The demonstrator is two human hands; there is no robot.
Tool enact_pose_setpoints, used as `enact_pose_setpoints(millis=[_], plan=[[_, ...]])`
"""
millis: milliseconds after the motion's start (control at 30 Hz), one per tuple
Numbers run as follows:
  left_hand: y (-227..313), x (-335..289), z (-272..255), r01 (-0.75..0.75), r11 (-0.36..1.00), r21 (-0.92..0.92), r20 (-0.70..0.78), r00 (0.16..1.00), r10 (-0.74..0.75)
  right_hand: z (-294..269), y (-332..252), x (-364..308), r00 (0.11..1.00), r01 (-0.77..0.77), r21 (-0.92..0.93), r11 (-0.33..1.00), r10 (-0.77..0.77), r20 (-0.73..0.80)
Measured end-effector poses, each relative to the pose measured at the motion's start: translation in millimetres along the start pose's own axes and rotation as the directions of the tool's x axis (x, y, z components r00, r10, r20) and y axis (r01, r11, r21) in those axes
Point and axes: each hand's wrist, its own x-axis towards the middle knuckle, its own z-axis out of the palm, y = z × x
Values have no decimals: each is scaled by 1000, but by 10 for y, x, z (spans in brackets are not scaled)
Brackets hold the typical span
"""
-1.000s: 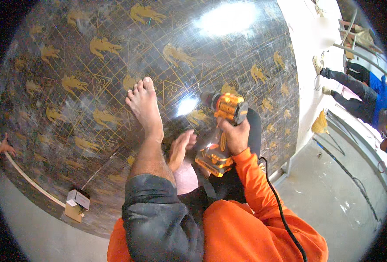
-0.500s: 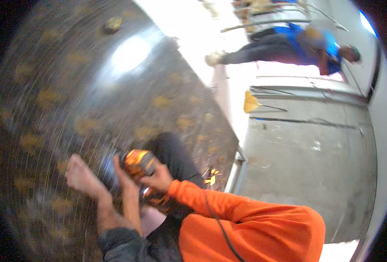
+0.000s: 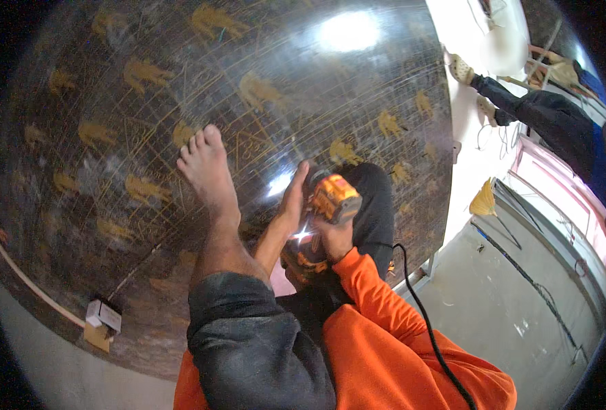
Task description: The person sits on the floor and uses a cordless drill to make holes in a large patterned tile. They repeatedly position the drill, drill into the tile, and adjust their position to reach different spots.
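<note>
Orange-and-black power drill (image 3: 335, 198) between both hands, low over a dark panel (image 3: 303, 123) and just beside the bent, black-clad right knee (image 3: 372, 198), with chuck (image 3: 314, 178) toward the left hand. Right hand (image 3: 335, 239) closed around the drill from the right, below the body. Left hand (image 3: 290, 205) upright on the chuck side, one digit pointing upward; impossible to tell from this angle whether touching the chuck or pinching anything. Small bright light (image 3: 303, 234) between the hands; beneath, battery base (image 3: 306, 264), partly blurred. Over the right forearm, orange sleeve (image 3: 378, 294); alongside, black cable (image 3: 419, 301). Farther left, bare foot (image 3: 207, 164) on the panel, among gold prints and lines; above the ankle, dark rolled trouser leg (image 3: 248, 342). Toward the lower left, small white box (image 3: 103, 315) against brown cardboard (image 3: 98, 337). Past the panel's right edge, yellow broom (image 3: 482, 198); higher up, another person's dark-trousered legs (image 3: 562, 119) and pale shoes (image 3: 461, 70).
</note>
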Motion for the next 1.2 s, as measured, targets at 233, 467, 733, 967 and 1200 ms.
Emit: enact_pose_setpoints(millis=[233, 467, 733, 967, 1200], plan=[[18, -21, -303, 6, 999, -43, -18, 1000, -7, 28, -372, 53, 993, -114, -40, 993, 114, -6], [19, 33, -231, 30, 998, -59, -1, 1000, -30, 42, -295, 147, 997, -78, -151, 986, 80, 7], [-18, 42, -224, 1, 1000, -15, -62, 998, -2, 70, -420, 183, 996, -47, -221, 974, 64, 68], [0, 38, -284, 18, 998, -62, 27, 1000, -16, 110, -386, 201, 996, 31, -347, 937, 0, 87], [-10, 66, -176, 18, 998, -67, -15, 1000, -19, 19, -534, 360, 972, -131, -195, 972, 164, 167]])
